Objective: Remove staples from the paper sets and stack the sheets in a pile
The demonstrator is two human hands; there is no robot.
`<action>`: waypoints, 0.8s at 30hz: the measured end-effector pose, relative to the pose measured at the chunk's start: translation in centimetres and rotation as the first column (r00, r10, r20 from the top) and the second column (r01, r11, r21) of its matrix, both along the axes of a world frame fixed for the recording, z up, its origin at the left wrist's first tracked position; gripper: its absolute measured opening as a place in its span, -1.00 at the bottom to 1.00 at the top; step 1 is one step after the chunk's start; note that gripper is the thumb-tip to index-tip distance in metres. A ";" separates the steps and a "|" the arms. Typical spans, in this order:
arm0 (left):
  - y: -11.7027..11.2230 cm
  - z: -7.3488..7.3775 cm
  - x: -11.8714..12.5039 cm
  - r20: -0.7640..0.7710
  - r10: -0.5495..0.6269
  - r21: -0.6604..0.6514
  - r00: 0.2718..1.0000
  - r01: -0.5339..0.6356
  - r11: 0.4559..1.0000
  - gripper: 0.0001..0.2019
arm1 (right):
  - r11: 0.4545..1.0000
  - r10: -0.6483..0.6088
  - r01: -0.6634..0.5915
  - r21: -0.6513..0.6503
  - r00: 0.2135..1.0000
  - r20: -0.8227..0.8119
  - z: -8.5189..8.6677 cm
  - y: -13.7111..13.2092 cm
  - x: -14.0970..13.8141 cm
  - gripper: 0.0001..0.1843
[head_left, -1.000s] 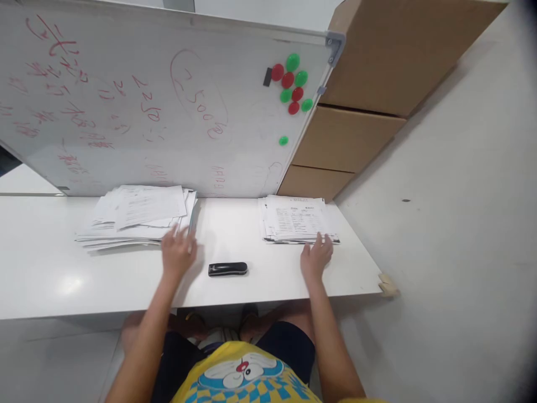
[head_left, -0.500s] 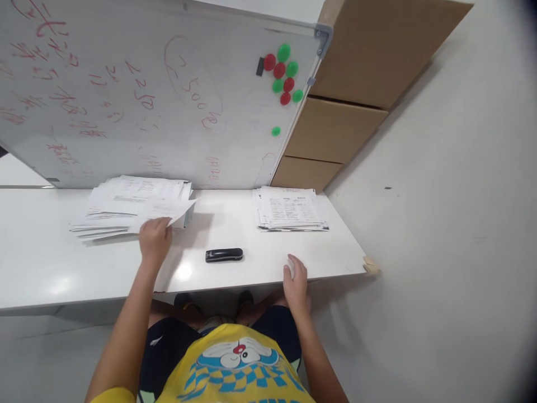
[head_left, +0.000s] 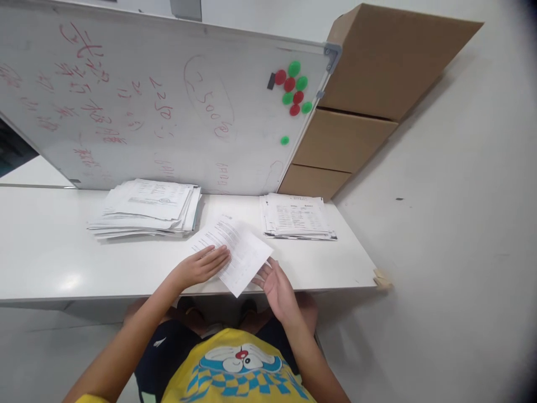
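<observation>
A printed sheet of paper lies slanted over the front middle of the desk. My left hand holds it by its left side, fingers stretched across the top face and thumb out of sight. At the sheet's right edge is my right hand, palm turned inward and fingers apart. Its fingertips reach the edge, partly behind the paper; I cannot make out a firm grip. No stapler shows now; the sheet and my left hand cover the spot where it lay. A thick stack of papers rests to the left, and a smaller stack to the right.
The white desk ends at a front edge close to my body. Behind it leans a whiteboard with red writing and several round magnets. Cardboard boxes stand at the back right, against a wall.
My left hand has brought the sheet rightward from the left stack to the desk's middle, over the black stapler's place. My right hand has moved left to the sheet's edge. The view has shifted slightly.
</observation>
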State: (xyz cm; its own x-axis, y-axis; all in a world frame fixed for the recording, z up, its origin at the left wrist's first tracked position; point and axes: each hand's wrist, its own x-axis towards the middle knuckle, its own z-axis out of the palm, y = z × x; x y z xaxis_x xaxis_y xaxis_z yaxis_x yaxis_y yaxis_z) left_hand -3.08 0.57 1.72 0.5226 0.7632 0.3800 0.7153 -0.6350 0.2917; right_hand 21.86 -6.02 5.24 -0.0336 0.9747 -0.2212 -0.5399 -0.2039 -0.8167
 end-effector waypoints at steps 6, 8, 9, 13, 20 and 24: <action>1.6 1.1 -0.4 0.065 0.086 0.020 0.994 -0.088 0.996 -0.61 | 1.000 0.020 -0.016 -0.024 0.982 0.186 -0.8 1.3 -0.7 -0.53; 3.6 2.0 -1.3 0.054 0.114 0.030 0.992 -0.115 0.993 -0.57 | 0.998 -0.044 0.054 -0.023 0.953 0.301 -1.2 2.7 -0.3 -0.66; 4.9 2.6 -2.0 0.045 0.171 0.047 0.984 -0.173 0.984 -0.54 | 0.997 -0.056 0.069 -0.025 0.932 0.358 -1.5 3.3 0.2 -0.72; 9.8 4.0 -5.6 0.002 0.558 0.088 0.830 -0.556 0.827 -0.44 | 0.995 -0.061 0.092 -0.038 0.868 0.493 -2.1 4.9 3.2 -0.84; 9.5 3.5 -6.3 -0.027 0.629 0.011 0.777 -0.629 0.777 -0.52 | 0.986 -0.119 0.159 -0.049 0.878 0.463 -3.5 3.5 6.7 -0.72; 6.1 4.1 -1.8 0.120 0.556 0.108 0.823 -0.567 0.816 -0.55 | 0.976 -0.162 0.210 -0.052 0.867 0.471 -4.3 2.4 7.3 -0.70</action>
State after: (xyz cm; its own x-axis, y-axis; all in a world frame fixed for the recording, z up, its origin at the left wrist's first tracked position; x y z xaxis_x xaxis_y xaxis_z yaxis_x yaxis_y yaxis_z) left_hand -4.92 6.63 5.78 -0.0175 0.8543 0.5196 0.9377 -0.1664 0.3051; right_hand 29.16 -3.64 0.90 0.2757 0.9252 -0.2609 -0.1422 -0.2292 -0.9629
